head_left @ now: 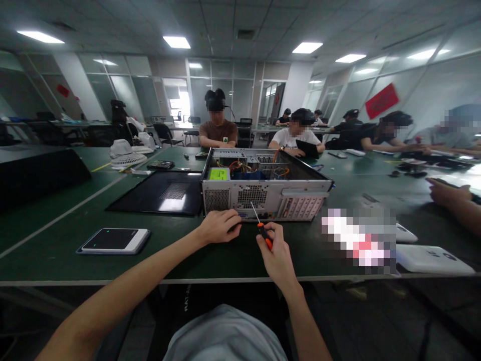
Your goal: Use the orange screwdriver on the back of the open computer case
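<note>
An open desktop computer case lies on its side on the green table, its rear panel facing me. My right hand is closed round a screwdriver with an orange and black handle; its thin shaft points up toward the rear panel. My left hand rests curled on the table right against the bottom edge of the case, fingers closed; I cannot make out anything in them.
The case's black side panel lies flat to its left. A small tablet-like device sits nearer me on the left. White flat devices lie at right, beside another person's hand. Several people sit across the table.
</note>
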Demonstrator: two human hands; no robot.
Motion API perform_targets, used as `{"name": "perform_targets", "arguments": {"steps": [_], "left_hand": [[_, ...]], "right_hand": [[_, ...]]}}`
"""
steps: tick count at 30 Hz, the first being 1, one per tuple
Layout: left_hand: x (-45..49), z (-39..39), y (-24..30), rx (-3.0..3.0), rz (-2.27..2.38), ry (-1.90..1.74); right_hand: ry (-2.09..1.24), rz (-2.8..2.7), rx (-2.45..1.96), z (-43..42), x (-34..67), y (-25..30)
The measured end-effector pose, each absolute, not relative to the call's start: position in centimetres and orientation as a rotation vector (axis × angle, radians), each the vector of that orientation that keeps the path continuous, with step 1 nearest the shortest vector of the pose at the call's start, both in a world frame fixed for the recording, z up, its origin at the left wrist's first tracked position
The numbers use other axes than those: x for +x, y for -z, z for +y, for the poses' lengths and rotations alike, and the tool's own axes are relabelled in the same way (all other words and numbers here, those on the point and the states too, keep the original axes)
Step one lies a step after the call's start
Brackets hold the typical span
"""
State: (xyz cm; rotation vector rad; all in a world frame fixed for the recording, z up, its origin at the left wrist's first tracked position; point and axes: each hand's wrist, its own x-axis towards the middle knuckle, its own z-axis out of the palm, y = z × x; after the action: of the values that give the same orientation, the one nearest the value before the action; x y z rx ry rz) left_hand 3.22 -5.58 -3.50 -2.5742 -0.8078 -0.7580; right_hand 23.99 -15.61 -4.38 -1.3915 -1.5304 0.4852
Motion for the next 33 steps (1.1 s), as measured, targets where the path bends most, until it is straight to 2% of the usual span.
{"name": "perform_targets", "arguments": {"steps": [7, 15, 21, 25, 33], "left_hand": [[1.0, -5.4, 4.1, -2.372, -0.827, 0.987], [-0.3, -4.9, 4.9, -2.277, -0.523, 0.979], [-1.1, -4.5, 5.7, -2.356, -0.466, 0.907], [-1.1, -4.3, 5.9, -2.445, -0.519, 0.800], [-1.4, -4.1, 6.7, -2.512, -0.735, 0.926]], "right_hand": [[-0.431, -1.741, -1.383, -16.8, 21.4, 4.5], [-0.330, -2.014, -1.328, -18.0, 19.0, 4.9], [-0.356, -2.214, -1.253, -18.2, 19.4, 4.4], [-0.383, -2.190, -1.259, -18.1, 19.5, 4.1], [-0.324, -2.171, -1.253, -18.0, 19.1, 4.6]]}}
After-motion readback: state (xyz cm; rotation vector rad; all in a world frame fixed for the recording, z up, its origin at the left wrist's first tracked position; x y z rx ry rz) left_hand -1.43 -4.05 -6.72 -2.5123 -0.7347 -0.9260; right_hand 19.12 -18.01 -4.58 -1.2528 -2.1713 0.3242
